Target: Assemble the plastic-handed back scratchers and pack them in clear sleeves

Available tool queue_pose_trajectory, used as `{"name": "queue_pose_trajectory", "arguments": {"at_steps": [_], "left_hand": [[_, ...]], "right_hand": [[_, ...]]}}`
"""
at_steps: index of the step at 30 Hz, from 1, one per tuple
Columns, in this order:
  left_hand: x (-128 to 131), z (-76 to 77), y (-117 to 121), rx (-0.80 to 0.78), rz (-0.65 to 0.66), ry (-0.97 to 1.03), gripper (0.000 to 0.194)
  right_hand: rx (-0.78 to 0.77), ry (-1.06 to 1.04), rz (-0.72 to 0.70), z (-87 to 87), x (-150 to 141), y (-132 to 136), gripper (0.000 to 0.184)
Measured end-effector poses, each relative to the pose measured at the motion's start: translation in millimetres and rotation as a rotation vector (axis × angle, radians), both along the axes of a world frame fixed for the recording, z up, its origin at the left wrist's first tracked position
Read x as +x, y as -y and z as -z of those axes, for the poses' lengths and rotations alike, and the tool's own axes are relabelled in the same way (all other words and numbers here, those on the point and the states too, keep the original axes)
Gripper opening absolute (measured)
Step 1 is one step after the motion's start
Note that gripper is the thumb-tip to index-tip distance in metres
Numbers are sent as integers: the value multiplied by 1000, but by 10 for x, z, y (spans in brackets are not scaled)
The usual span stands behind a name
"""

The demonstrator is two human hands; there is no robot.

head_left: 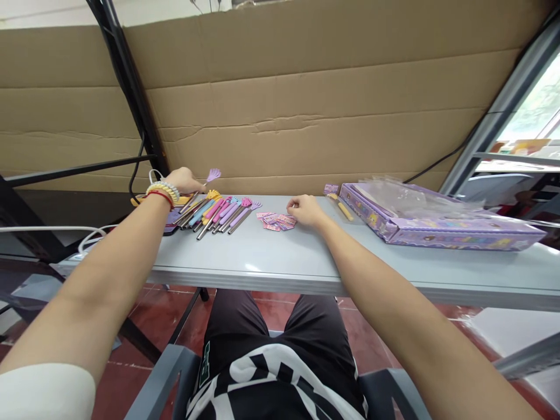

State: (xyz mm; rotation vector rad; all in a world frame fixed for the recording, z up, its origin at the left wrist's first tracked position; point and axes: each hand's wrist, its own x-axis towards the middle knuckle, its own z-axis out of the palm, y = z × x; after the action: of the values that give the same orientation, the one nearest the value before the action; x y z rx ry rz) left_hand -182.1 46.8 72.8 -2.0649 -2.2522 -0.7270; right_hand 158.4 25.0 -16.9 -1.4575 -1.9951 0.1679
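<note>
My left hand (184,181) is closed around a back scratcher (213,174) with a purple hand-shaped head that points up and right. Below it, several more back scratchers (219,213) in pink, purple, yellow and blue lie in a row, their metal shafts toward me. My right hand (304,209) rests at the right edge of a small pile of pink and purple cards (276,221). Its fingertips are pinched together, and whatever may be between them is too small to make out. To its right lies a yellow back scratcher (341,207) with a purple card at its top.
A purple printed box (437,219) with clear plastic film on it sits at the right of the grey table (245,256). Brown cardboard (306,116) stands behind the table. Black metal posts and white cables (52,229) are on the left.
</note>
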Motion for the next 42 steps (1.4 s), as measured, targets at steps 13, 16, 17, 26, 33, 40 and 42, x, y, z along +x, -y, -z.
{"name": "queue_pose_trajectory", "arguments": {"at_steps": [13,16,17,26,33,40,42], "left_hand": [[1690,184,437,140,650,26,31],[1742,287,353,133,773,169,33],[1710,321,310,149,786,213,32],[874,429,-62,-102,83,-201,29],[919,368,78,-239,-116,-230,62],[876,361,52,-318,-115,-280,76],[855,365,34,-325,-106,-290,79]], "right_hand": [[-461,-877,-408,-156,-117,143,33],[-396,-999,-382,-186,-90,142,29],[-369,-1035,-356,-197,-81,144,29],[-165,-988,-147,-171,-13,102,32],[-143,-883,-118,-134,-19,76,32],[-122,-838,-139,-118,-24,61,31],[-126,-840,-139,-117,-22,55,31]]}}
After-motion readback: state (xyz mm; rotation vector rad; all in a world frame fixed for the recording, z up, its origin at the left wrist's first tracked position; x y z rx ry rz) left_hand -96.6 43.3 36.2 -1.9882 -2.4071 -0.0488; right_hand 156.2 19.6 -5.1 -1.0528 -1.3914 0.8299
